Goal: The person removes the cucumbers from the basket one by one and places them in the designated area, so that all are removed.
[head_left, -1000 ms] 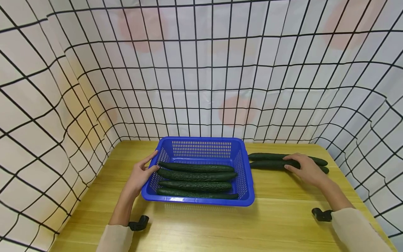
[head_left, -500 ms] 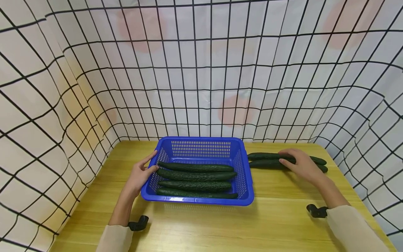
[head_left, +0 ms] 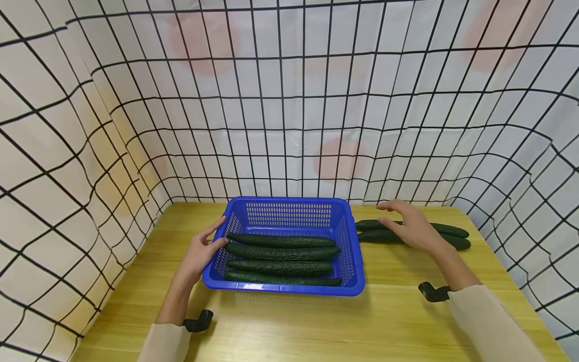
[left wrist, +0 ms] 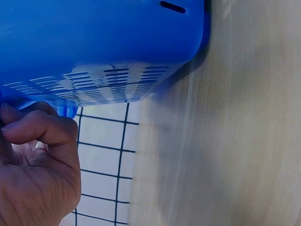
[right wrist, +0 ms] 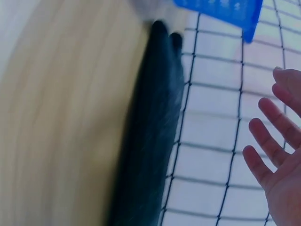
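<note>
A blue slotted basket [head_left: 282,289] stands mid-table with several dark green cucumbers [head_left: 280,253] lying side by side in it. My left hand [head_left: 201,251] holds the basket's left rim, thumb over the top. In the left wrist view its curled fingers [left wrist: 37,132] sit against the basket wall [left wrist: 103,42]. Two more cucumbers [head_left: 452,230] lie on the table right of the basket. My right hand [head_left: 407,226] hovers just above their left part, fingers spread, holding nothing. The right wrist view shows those cucumbers [right wrist: 150,141], blurred, and the open fingers [right wrist: 277,155].
The wooden table [head_left: 316,327] is walled on three sides by a white cloth with a black grid [head_left: 289,100]. Black wrist mounts [head_left: 199,320] [head_left: 431,291] sit near the sleeves. Bare tabletop lies in front of the basket.
My right hand has lifted off the two cucumbers and moved left and up, empty. The cucumbers stay on the table. My left hand and the basket have not moved.
</note>
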A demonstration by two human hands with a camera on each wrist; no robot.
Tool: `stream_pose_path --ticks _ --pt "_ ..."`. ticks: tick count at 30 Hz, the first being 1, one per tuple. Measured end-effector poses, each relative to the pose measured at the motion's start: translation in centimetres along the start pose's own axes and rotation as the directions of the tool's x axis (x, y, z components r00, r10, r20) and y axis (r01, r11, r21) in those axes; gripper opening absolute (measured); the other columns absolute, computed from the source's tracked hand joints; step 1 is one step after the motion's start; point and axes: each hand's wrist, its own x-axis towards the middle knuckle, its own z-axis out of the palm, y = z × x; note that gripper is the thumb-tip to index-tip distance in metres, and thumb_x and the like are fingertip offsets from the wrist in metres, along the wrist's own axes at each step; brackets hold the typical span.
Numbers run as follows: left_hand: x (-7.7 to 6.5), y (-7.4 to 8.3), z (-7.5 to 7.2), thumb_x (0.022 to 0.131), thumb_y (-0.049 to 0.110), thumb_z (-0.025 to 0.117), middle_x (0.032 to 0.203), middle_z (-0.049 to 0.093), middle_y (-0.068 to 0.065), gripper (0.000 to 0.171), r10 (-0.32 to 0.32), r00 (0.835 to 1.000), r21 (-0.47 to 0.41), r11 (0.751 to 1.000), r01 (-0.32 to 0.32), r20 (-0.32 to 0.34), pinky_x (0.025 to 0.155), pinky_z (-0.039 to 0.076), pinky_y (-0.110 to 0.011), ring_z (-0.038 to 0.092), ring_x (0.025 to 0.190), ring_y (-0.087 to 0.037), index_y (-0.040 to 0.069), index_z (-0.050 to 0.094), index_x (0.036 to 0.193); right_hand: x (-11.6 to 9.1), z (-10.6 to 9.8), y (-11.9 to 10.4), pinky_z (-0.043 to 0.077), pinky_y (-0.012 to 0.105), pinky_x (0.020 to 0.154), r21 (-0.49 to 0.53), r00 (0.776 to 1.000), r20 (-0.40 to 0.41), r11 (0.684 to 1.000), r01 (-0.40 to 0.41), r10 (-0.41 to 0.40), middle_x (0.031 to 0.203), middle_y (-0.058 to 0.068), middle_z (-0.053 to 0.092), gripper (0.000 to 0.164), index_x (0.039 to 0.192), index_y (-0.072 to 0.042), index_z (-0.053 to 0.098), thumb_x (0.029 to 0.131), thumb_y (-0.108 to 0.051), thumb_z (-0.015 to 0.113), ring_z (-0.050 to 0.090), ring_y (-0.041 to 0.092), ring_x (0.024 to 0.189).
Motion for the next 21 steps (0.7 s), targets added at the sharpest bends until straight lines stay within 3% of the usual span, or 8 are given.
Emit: stream_pose_path --ticks 9,21 --pt "-0.2 0.2 -0.1 0.103 0.017 0.062 0.13 0.064 -0.034 0.063 -0.005 1.0 -0.003 1.0 0.005 0.005 0.071 0.065 -0.046 0.077 0.086 -0.031 0.035 0.04 0.159 3.2 0.7 -3.8 0.045 0.062 0.106 0.054 0.998 0.001 0.997 0.06 -0.06 0.135 0.012 0.064 0.041 0.137 -0.01 0.063 0.104 -0.034 0.062 0.058 0.035 0.127" --pt "-0.1 0.1 0.0 0.103 0.018 0.062 0.131 0.063 -0.034 0.062 -0.006 1.0 0.004 1.0 0.006 0.005 0.072 0.065 -0.046 0.077 0.088 -0.031 0.036 0.041 0.158 6.4 1.5 -10.2 0.046 0.059 0.108 0.124 0.985 0.096 0.984 0.129 -0.142 0.142 0.009 0.061 0.046 0.142 -0.012 0.059 0.104 -0.036 0.062 0.057 0.033 0.126"
